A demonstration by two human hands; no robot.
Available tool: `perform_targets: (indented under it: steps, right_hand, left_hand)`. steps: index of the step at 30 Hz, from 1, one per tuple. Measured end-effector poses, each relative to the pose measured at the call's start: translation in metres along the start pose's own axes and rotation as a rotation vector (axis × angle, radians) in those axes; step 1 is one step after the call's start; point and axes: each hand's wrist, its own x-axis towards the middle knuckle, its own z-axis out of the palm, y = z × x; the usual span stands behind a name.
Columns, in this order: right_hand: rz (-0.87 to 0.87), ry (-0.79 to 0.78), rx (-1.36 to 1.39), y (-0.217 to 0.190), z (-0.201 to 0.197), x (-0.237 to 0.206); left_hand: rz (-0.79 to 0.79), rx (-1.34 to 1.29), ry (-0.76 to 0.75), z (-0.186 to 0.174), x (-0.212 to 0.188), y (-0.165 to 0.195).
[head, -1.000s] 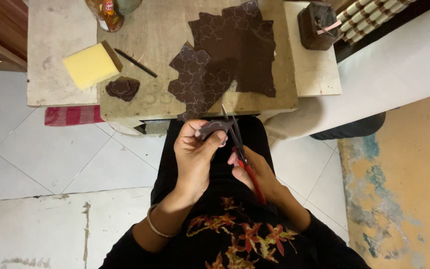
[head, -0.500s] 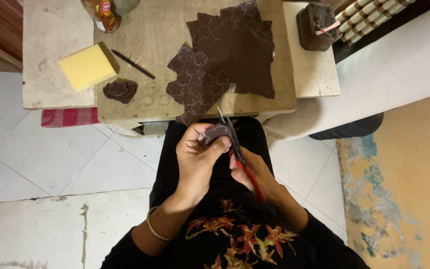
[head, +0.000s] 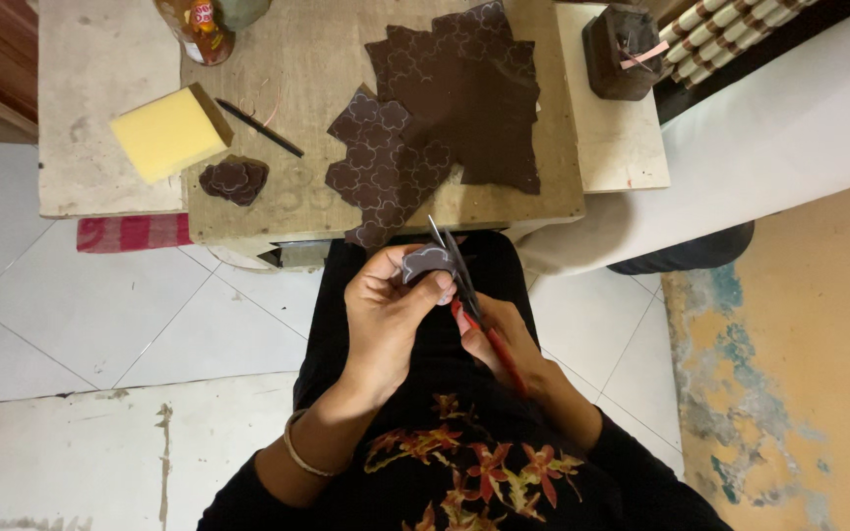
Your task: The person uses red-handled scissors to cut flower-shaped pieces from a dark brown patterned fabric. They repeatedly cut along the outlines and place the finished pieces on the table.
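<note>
While pinched in the fingertips of the left hand (head: 391, 305), small dark patterned cutout (head: 425, 264) raised over the lap, just below the edge of the wooden table (head: 297, 98). Right hand (head: 504, 334) just beside and below it, fingers closed around red-handled scissors (head: 464, 290), blades slightly parted and touching the cutout's right edge. Well apart on the table: larger brown patterned sheets (head: 445, 108), 1 small cut piece (head: 233, 179), yellow sponge (head: 169, 133), black pen (head: 260, 128).

Black long-sleeved top with orange flower print, thin wrist bangle (head: 299, 460).
</note>
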Motion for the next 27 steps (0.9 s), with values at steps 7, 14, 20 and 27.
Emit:
perform_targets:
  steps: [7,14,20,27]
  right_hand:
    - [0.143,-0.03,0.054,-0.008,-0.005,-0.002]
    - [0.154,-0.04,0.095,-0.006,-0.006,-0.002]
    - [0.229,-0.037,0.131,-0.003,-0.005,-0.003]
    - [0.211,-0.052,0.145,0.0,-0.009,-0.005]
  left_hand:
    - [-0.021,0.047,-0.05,-0.008,0.004,0.003]
    - [-0.033,0.045,-0.082,-0.01,0.008,0.007]
    - [-0.052,0.058,-0.08,-0.009,0.01,0.009]
    - [-0.053,-0.011,-0.115,-0.013,0.011,0.008]
